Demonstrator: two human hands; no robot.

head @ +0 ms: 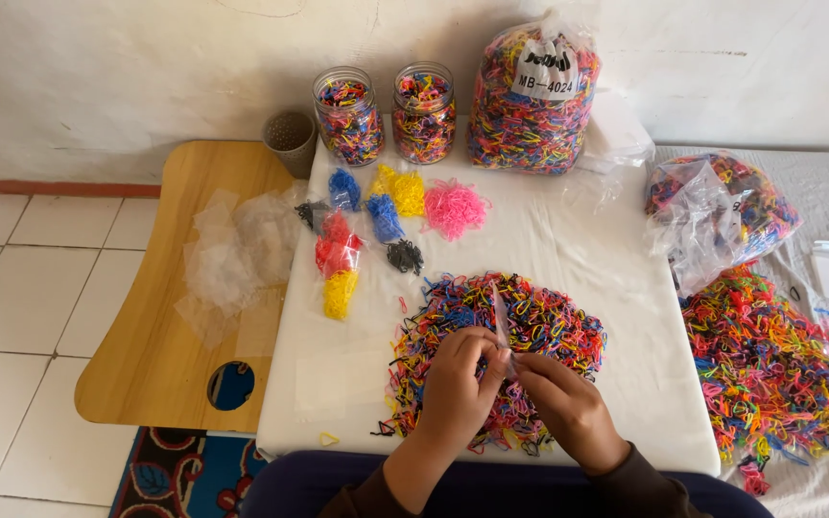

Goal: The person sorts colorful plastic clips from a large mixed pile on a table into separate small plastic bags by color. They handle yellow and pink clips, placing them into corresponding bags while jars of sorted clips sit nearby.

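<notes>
My left hand (458, 388) and my right hand (563, 403) meet over a heap of small multicoloured rubber bands (549, 321) on a white cloth (568, 240). Both pinch a small clear plastic bag (501, 321) that stands up between the fingertips. Whether the bag holds any bands I cannot tell. Farther back lie sorted little piles: blue (344, 188), yellow (403, 191), pink (453, 207), black (405, 255), and small filled bags of red (337, 244) and yellow (340, 293).
Two glass jars of bands (348, 115) (424, 111) and a big full plastic bag (532, 96) stand by the wall. A grey cup (290, 140) and empty clear bags (237, 254) rest on a wooden tray table (146, 364). Another bag (717, 216) and loose heap (769, 369) lie right.
</notes>
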